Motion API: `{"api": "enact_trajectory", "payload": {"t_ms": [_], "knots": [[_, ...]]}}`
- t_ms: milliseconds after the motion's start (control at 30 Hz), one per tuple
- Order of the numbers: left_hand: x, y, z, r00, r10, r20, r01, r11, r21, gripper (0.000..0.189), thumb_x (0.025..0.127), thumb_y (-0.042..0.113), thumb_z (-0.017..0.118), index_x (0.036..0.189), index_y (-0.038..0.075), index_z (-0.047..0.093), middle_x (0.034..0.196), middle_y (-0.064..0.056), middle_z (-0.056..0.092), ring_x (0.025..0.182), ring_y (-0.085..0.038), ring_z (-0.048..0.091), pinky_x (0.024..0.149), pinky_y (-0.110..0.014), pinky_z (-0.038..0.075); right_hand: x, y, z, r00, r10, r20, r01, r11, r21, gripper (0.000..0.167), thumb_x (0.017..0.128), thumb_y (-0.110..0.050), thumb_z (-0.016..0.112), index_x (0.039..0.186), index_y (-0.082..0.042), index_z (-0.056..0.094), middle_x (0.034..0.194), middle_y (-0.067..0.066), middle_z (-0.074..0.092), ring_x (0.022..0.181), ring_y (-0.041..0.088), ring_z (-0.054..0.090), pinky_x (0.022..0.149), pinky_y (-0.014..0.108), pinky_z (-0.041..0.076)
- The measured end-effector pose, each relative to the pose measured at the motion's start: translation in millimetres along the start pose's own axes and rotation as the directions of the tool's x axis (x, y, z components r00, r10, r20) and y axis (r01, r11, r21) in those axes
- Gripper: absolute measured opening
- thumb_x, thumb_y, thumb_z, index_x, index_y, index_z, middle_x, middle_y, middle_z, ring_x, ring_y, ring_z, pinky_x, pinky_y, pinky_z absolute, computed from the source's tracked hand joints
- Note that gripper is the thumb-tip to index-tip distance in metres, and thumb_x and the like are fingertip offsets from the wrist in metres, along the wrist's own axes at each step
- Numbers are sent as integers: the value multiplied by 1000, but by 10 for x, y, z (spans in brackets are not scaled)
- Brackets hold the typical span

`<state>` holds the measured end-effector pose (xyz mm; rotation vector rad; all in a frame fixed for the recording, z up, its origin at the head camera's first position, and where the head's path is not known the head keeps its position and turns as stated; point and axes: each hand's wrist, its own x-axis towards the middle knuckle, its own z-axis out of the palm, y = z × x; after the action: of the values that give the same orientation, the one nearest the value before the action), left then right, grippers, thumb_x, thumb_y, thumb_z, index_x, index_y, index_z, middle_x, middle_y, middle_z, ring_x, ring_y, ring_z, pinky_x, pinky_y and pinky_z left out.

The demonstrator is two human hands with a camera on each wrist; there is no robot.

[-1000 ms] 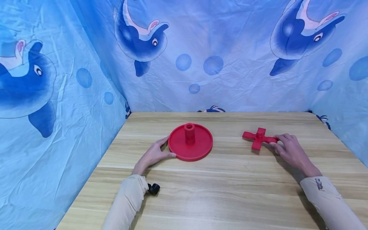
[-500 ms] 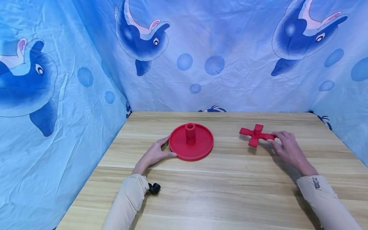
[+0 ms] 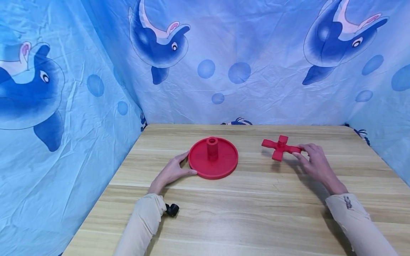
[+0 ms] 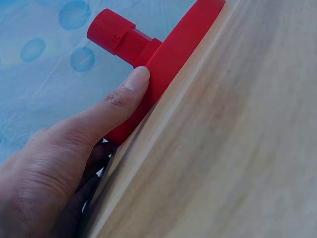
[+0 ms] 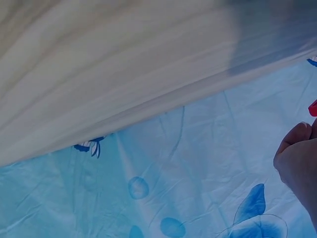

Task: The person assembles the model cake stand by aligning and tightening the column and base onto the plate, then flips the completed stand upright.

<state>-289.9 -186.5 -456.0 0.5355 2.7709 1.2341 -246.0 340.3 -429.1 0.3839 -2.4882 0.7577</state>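
Note:
A red round base (image 3: 227, 161) with a raised rim lies flat on the table, a hollow upright post (image 3: 212, 149) at its centre. My left hand (image 3: 171, 172) holds the base's left edge, thumb at the front and fingers farther back. The left wrist view shows the thumb (image 4: 119, 99) against the red rim (image 4: 173, 54). To the right, my right hand (image 3: 315, 161) pinches one arm of a red four-armed cross piece (image 3: 282, 145) between thumb and fingers. The cross is raised, its shadow on the table below. Only a corner of it (image 5: 313, 108) shows in the right wrist view.
The wooden table (image 3: 243, 213) ends at a blue dolphin-print curtain (image 3: 243, 103) behind and at the sides. A small black device (image 3: 173, 209) sits at the left cuff.
My right hand has carried the cross leftward, toward the base, and slightly farther back. The cross has tilted a little. My left hand and the base stay in place.

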Motion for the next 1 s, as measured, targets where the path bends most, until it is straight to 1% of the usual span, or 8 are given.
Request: {"api": "enact_trajectory", "payload": {"t_ms": [200, 467, 600, 767, 1000], "knots": [[-5, 1, -3, 1000, -2, 1, 2, 1000, -2, 103, 79, 57, 87, 162, 19, 38, 161, -5, 42, 149, -30, 34, 118, -55, 34, 55, -106, 15, 999, 34, 8, -34, 999, 26, 34, 94, -3, 75, 121, 13, 63, 114, 32, 59, 109, 48, 46, 77, 51, 41], [-2, -6, 2, 1000, 1, -2, -1, 1000, -1, 104, 78, 56, 87, 162, 20, 38, 161, -4, 42, 150, -29, 34, 118, -54, 34, 93, -182, 90, 999, 52, 12, -53, 996, 66, 36, 97, -8, 73, 124, 14, 61, 116, 31, 58, 112, 48, 44, 81, 54, 42], [1, -10, -2, 1000, -2, 4, 2, 1000, -2, 104, 78, 57, 87, 162, 20, 38, 161, -5, 41, 150, -29, 34, 118, -54, 34, 123, -229, 127, 999, 51, 7, -52, 994, 93, 35, 97, -6, 73, 124, 14, 62, 115, 31, 59, 112, 48, 45, 83, 54, 42], [2, -6, -19, 1000, -6, 6, 6, 1000, -9, 104, 78, 58, 86, 162, 21, 38, 161, -5, 41, 149, -29, 34, 117, -54, 35, 169, -284, 193, 999, 43, 5, -44, 992, 120, 36, 96, -6, 74, 123, 15, 62, 114, 31, 59, 109, 47, 45, 81, 50, 42], [-5, -6, -14, 1000, -1, 8, 1, 1000, -9, 105, 77, 59, 87, 162, 21, 38, 161, -4, 41, 149, -29, 34, 117, -54, 35, 209, -355, 277, 999, 51, 2, -51, 990, 130, 35, 96, -3, 73, 124, 14, 62, 113, 29, 59, 110, 45, 46, 84, 53, 43]]}}
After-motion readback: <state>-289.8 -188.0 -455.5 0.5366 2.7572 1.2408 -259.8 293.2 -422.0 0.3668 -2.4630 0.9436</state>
